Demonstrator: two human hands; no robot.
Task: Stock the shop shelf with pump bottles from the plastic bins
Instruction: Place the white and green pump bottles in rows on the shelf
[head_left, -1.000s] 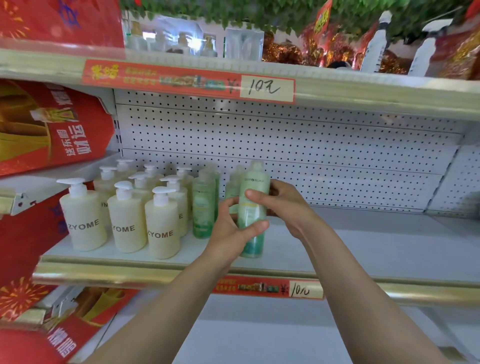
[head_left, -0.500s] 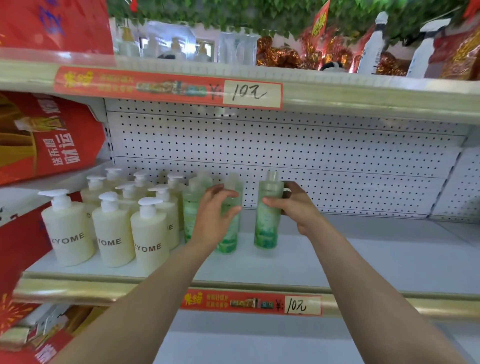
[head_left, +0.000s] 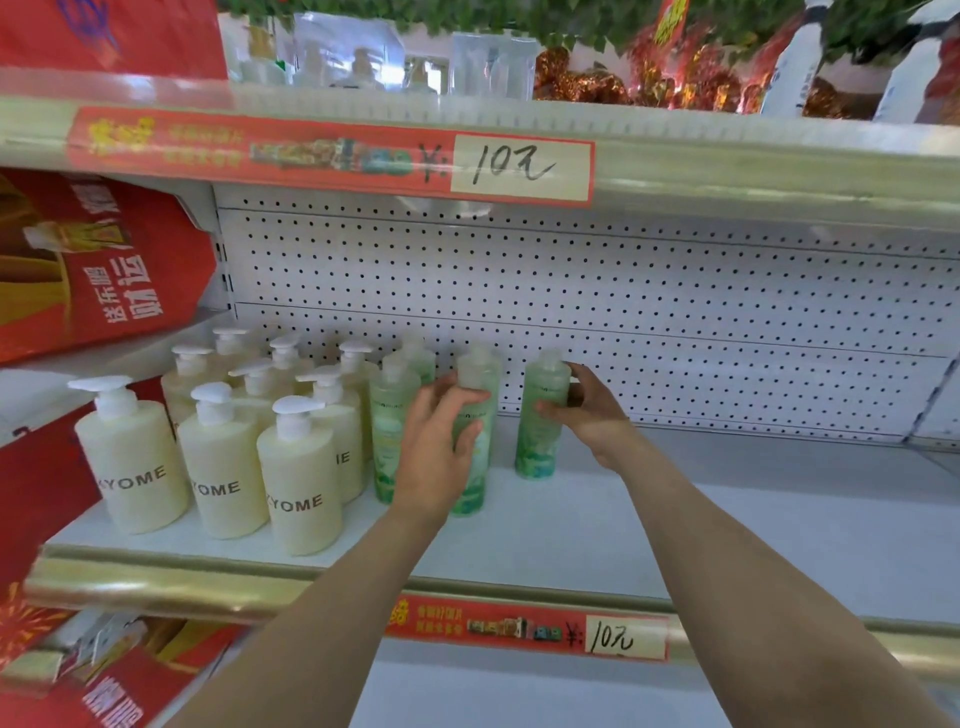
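Both my hands reach onto the white shelf (head_left: 727, 519). My left hand (head_left: 441, 447) wraps around a green translucent bottle (head_left: 475, 470) that stands upright on the shelf. A second green bottle (head_left: 540, 431) stands a little to its right, and my right hand (head_left: 587, 410) holds it between thumb and fingers. Two more green bottles (head_left: 392, 410) stand just left of my left hand. Several cream pump bottles (head_left: 298, 483) labelled "YOME" fill the shelf's left end. No plastic bin is in view.
White pegboard (head_left: 623, 312) backs the shelf. The shelf above (head_left: 779, 176) carries a red price strip and more goods. Red gift bags (head_left: 93, 260) hang at the left. A gold front rail (head_left: 156, 587) with a red price label edges the shelf.
One second ago both hands held one green bottle together. Now two green bottles stand apart on the shelf, one in each hand, set further back.
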